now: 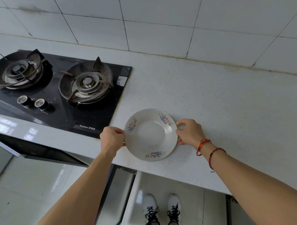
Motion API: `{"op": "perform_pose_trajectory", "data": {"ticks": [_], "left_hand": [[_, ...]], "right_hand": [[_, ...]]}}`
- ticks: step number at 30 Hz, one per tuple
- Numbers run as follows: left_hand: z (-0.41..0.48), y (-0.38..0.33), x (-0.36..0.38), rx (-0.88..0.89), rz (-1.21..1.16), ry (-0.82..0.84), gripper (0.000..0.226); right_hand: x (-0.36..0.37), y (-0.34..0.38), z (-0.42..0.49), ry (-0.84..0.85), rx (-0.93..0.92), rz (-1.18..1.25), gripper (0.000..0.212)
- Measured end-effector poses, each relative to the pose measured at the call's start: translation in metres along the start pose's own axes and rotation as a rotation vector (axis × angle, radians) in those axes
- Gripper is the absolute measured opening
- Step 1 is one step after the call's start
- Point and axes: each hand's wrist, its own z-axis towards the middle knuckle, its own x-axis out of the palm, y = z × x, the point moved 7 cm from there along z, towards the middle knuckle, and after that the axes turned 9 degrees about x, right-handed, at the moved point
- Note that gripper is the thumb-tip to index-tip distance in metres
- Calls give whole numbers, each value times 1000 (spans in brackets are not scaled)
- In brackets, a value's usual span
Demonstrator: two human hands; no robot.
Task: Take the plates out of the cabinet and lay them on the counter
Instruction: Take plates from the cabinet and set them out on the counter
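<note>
A white deep plate [151, 134] with three flower prints on its rim sits on the speckled white counter [222, 107], close to the near edge; there is nothing in it. The left hand [112, 138] grips the left rim with fingers curled closed around it, and the right hand [189, 131] pinches the right rim the same way. On the right wrist are red string bracelets [209, 149]. To the far left of the plate is a black two-burner gas hob [59, 90]. Below the counter edge an open cabinet door [114, 192] and white sneakers [162, 209] show.
</note>
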Motion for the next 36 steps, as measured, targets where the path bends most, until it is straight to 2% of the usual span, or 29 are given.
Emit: {"op": "perform_pose_trajectory", "data": {"ticks": [3,7,14,22,36], "left_hand": [[-1,-1,1,-6,6,1,10],[-1,-6,1,-6,0,-10,18],[12,-38,-7,36,-26,-13,15],[30,-88,-4,128,-31,-14,21],[106,-134,34,148,-15,4,7]], "right_hand": [[1,1,0,-16,-17,-27,30],[-1,0,1,-33,4,-28,31],[-24,20,5,-54,8,74,35],[-59,48,20,-93,11,202,32],[-80,77,95,-106,30,236,36]]}}
